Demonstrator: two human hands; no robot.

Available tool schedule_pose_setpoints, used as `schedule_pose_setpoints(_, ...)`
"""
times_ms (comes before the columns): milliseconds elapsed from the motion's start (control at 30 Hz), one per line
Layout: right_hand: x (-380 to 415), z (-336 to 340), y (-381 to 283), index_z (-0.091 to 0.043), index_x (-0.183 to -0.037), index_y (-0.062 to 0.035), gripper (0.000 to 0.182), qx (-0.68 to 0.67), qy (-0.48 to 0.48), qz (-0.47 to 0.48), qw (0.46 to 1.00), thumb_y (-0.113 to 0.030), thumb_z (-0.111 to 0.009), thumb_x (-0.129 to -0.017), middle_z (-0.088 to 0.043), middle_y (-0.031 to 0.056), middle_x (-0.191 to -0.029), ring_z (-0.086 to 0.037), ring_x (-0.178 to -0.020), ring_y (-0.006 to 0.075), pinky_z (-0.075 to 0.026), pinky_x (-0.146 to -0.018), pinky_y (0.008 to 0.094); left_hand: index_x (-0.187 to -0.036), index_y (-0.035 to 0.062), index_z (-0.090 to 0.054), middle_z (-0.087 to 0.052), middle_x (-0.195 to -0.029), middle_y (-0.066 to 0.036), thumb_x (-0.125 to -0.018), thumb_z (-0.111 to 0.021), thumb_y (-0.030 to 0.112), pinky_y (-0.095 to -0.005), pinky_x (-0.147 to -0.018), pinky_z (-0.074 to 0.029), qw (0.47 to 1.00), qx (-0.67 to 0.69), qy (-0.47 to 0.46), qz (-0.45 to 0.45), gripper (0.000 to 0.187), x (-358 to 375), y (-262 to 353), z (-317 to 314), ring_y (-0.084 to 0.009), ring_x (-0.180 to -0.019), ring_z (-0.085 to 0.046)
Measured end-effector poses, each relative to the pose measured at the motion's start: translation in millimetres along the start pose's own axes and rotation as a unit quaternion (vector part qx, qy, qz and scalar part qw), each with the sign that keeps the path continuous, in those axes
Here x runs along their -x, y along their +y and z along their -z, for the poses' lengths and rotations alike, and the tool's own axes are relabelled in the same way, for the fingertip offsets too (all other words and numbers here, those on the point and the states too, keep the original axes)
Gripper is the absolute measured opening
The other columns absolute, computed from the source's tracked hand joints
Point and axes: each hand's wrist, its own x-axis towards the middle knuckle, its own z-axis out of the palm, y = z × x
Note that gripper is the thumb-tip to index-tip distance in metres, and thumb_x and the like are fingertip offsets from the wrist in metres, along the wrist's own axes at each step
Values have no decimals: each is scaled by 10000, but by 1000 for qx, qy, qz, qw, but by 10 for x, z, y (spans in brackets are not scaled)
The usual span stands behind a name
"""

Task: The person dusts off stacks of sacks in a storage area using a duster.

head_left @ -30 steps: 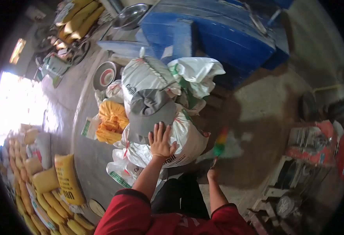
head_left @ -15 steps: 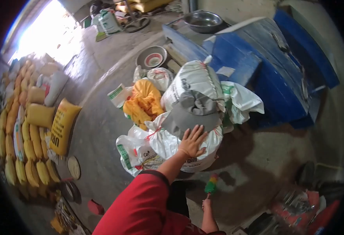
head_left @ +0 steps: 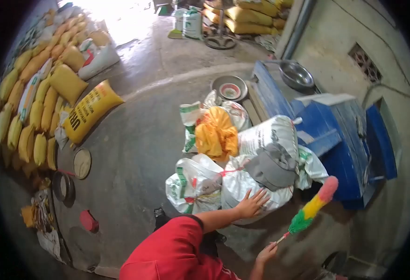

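Observation:
My left hand point(head_left: 253, 204) lies with fingers spread on a white sack point(head_left: 233, 189), just below a grey cap point(head_left: 272, 166) that rests on the sacks. My right hand point(head_left: 267, 252) is closed round the handle of a feather-type duster point(head_left: 311, 206) with green, yellow and pink bands. The duster tilts up to the right, apart from the sacks. Behind the cap stands a fuller tied white sack point(head_left: 270, 135). An orange-yellow bag point(head_left: 216, 133) and a white-and-green bag point(head_left: 193, 179) sit to the left of these.
A blue wooden machine point(head_left: 328, 123) stands right of the sacks, with a metal basin point(head_left: 296, 75) on its far end. Another bowl point(head_left: 229, 88) lies behind the bags. Yellow sacks point(head_left: 39, 114) are piled along the left. A red scoop point(head_left: 88, 221) lies on the floor.
The view has swung, so the sacks appear farther right. My left hand has come off the cap's edge onto the white sack. My right hand has raised the duster.

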Motion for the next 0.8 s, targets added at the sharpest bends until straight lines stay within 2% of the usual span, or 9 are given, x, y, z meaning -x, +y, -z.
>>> schedule_pose_setpoints(33,118,-125,-130,-513,-807,-11,351,-6,-8,11,1000,-308,-368,-926,-377,-23,-600,-353,-502,87,-300,-449,234,-1325,115,-279,-127,-1421,-137,-769,-532,337,-590,-979,-133,999,0,-14,32,650,313,-138,40,-290,-1327,-67)
schedule_pose_setpoints(100,404,-433,-387,-520,-838,18,343,-92,-39,-92,991,-295,-402,-914,-451,30,-659,-410,-554,128,-361,-502,261,-1280,92,-361,-120,-1424,-143,-761,-541,335,-604,-981,-84,990,-15,-57,131,600,1004,-502,203,-313,-1326,-42)
schedule_pose_setpoints(200,988,-881,-974,-509,-827,22,347,-103,-72,-41,991,-300,-411,-911,-412,3,-640,-370,-534,102,-335,-481,245,-1246,91,-425,-115,-1426,-149,-774,-505,293,-591,-991,2,964,-15,-67,257,520,2253,-1329,414,-337,-1325,-7)
schedule_pose_setpoints(300,1559,-1369,-1392,-498,-821,50,343,-103,-110,-22,988,-275,-424,-904,-433,37,-638,-392,-547,134,-355,-502,273,-1246,97,-432,-123,-1427,-144,-791,-417,191,-575,-998,14,931,-206,-76,291,464,3553,-2246,770,-306,-1333,8)
schedule_pose_setpoints(367,1816,-1822,-1266,-508,-770,17,350,-81,-101,92,987,-305,-451,-894,-424,18,-599,-363,-483,110,-304,-431,254,-1202,91,-468,-208,-1399,-144,-792,-456,200,-565,-1012,-31,879,-220,-50,420,424,4395,-2803,1134,-309,-1326,-68)
schedule_pose_setpoints(467,2293,-2317,-1795,-497,-795,74,330,-10,-173,135,976,-245,-466,-874,-500,141,-673,-453,-587,236,-378,-564,355,-1134,78,-493,-365,-1310,-148,-804,-487,249,-571,-1008,-94,765,-185,-82,611,372,5544,-3352,1888,-316,-1289,-203)
schedule_pose_setpoints(533,2555,-2682,-2186,-507,-839,94,287,-10,-236,180,955,-192,-478,-850,-542,229,-771,-518,-709,315,-397,-676,401,-1117,82,-503,-471,-1206,-147,-793,-535,292,-560,-1000,-154,705,-116,10,699,387,6176,-3366,2535,-301,-1199,-363)
schedule_pose_setpoints(633,2693,-3288,-2536,-526,-833,75,270,-8,-344,230,910,-192,-491,-836,-556,204,-762,-524,-696,299,-404,-667,389,-1110,70,-506,-521,-1130,-144,-778,-564,331,-494,-962,-285,617,46,134,774,425,7086,-3433,2966,-289,-1094,-465)
schedule_pose_setpoints(800,3071,-3862,-3455,-538,-781,46,229,36,-453,294,841,-174,-493,-828,-560,160,-702,-510,-633,245,-402,-613,365,-1065,23,-530,-581,-1022,-160,-757,-601,314,-385,-832,-426,548,89,326,765,429,7937,-3213,2597,-320,-974,-538)
